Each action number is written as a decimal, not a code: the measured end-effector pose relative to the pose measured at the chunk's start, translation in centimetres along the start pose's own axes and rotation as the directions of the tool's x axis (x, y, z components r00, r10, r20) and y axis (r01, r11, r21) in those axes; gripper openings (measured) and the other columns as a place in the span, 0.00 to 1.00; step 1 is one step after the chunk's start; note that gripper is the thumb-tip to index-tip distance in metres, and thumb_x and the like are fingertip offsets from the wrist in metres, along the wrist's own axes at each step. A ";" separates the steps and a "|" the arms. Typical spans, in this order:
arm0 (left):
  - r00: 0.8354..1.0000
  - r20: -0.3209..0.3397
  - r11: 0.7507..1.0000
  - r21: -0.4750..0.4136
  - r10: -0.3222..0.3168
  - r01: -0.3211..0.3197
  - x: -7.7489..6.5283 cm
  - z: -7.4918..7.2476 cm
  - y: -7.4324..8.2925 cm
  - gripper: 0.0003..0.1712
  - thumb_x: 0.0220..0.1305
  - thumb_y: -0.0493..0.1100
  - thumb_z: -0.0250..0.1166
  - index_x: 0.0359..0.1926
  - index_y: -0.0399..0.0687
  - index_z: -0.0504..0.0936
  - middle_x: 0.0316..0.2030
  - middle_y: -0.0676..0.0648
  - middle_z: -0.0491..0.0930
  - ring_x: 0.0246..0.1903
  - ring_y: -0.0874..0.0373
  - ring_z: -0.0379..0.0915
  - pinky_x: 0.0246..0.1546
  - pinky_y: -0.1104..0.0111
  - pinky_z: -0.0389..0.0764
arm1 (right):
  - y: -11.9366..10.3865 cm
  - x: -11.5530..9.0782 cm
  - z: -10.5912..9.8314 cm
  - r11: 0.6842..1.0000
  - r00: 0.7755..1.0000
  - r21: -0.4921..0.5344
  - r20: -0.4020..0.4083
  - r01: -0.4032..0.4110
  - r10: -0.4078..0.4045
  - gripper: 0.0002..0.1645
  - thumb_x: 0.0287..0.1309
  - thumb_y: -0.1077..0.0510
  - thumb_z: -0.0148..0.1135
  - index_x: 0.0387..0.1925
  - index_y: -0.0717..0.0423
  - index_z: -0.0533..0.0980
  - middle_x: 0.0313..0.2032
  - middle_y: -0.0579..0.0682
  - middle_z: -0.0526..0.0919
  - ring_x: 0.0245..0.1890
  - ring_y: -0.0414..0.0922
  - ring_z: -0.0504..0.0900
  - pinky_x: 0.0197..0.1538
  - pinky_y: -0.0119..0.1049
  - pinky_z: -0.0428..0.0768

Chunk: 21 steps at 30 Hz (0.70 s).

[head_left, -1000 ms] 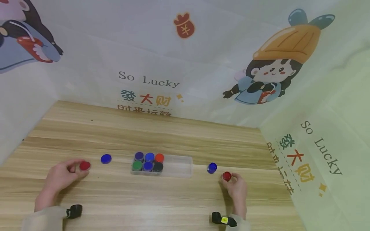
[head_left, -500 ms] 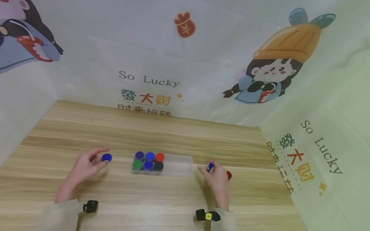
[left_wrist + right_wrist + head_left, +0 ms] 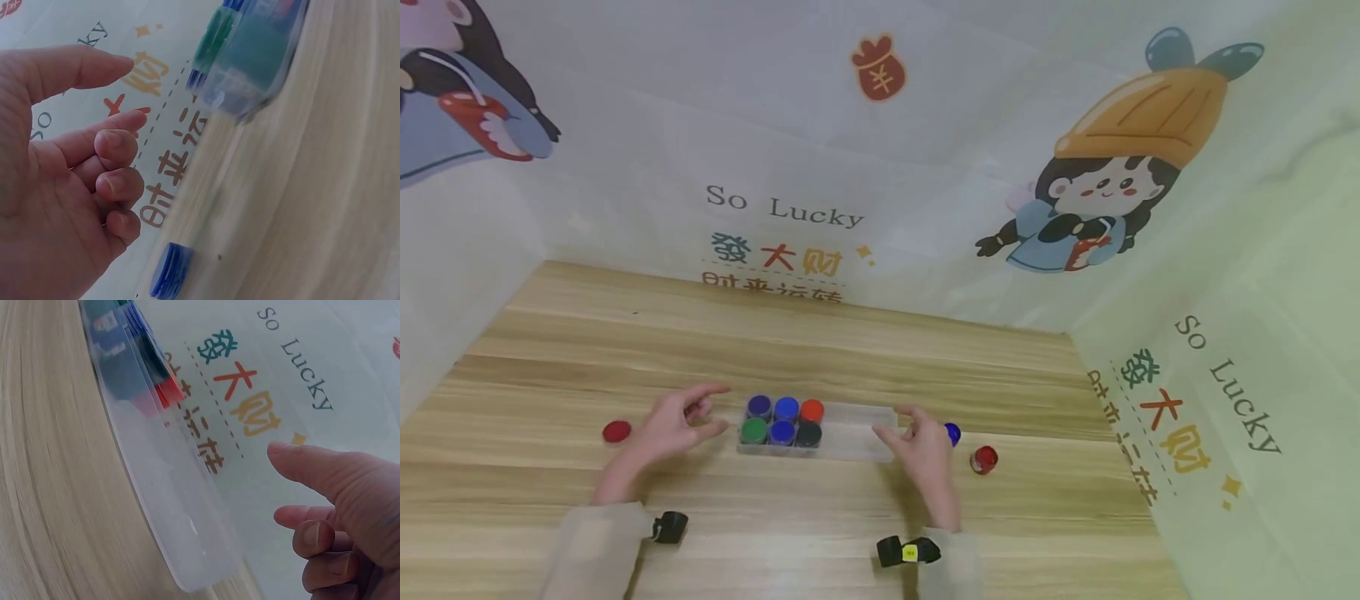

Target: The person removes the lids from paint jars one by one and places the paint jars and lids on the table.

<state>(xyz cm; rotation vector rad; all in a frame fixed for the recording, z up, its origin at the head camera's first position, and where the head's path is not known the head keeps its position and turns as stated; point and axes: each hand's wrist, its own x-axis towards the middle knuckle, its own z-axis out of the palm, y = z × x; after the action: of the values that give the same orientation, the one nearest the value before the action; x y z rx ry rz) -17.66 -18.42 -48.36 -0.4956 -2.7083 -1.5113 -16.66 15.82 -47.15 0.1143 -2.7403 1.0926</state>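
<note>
A clear plastic box (image 3: 856,433) holds several small paint jars (image 3: 782,432) with coloured lids, bunched in its left part. Beside its left end is my left hand (image 3: 673,425), thumb and index finger spread with nothing between them. My right hand (image 3: 922,450) is at the opposite end, thumb and index finger apart, also holding nothing. In both wrist views the hands stand clear of the box wall (image 3: 181,512). A blue lid (image 3: 170,270) lies below my left hand in the left wrist view; in the head view that hand hides it.
A red lid (image 3: 617,431) lies on the wooden table left of my left hand. Right of my right hand stand a blue paint jar (image 3: 953,433), partly covered by the hand, and a red paint jar (image 3: 983,459). A printed cloth (image 3: 925,167) walls the back and sides.
Both hands have moved inward: the left from the red lid past the blue lid, the right from the red jar past the blue jar. Both lids and jars stay on the table; the hands are now at the box ends.
</note>
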 end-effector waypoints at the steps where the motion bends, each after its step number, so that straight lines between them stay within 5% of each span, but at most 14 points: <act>1: 1.000 0.014 1.000 -0.001 -0.006 0.006 0.1 0.1 0.0 0.32 0.53 0.36 0.68 0.58 0.30 0.70 0.22 0.51 0.65 0.22 0.64 0.59 0.28 0.69 0.65 | -0.1 0.0 0.2 1.000 1.000 0.004 0.019 0.003 -0.003 0.28 0.48 0.46 0.70 0.45 0.63 0.79 0.11 0.38 0.62 0.11 0.33 0.58 0.15 0.27 0.58; 14: 0.988 0.138 0.997 -0.034 -0.067 0.073 0.5 1.7 -0.8 0.50 0.44 0.37 0.73 0.66 0.27 0.56 0.25 0.48 0.67 0.23 0.61 0.59 0.26 0.70 0.65 | -2.1 -0.1 3.1 0.986 0.969 -0.106 0.226 0.127 -0.101 0.29 0.48 0.40 0.69 0.46 0.54 0.81 0.10 0.37 0.60 0.11 0.33 0.58 0.16 0.27 0.57; 21: 0.987 0.147 0.998 0.002 -0.059 0.060 0.8 2.3 -1.0 0.50 0.41 0.36 0.73 0.65 0.28 0.59 0.24 0.49 0.66 0.22 0.61 0.58 0.26 0.70 0.63 | -2.7 0.0 4.6 0.964 0.950 -0.146 0.254 0.222 -0.180 0.27 0.45 0.39 0.70 0.42 0.52 0.83 0.09 0.35 0.59 0.11 0.31 0.58 0.16 0.25 0.57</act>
<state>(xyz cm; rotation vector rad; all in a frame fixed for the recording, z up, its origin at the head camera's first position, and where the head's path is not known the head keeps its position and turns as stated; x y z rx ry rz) -18.31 -16.81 -50.28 -0.5524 -2.8563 -1.5521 -16.94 10.74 -48.62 0.5217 -2.9364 0.8305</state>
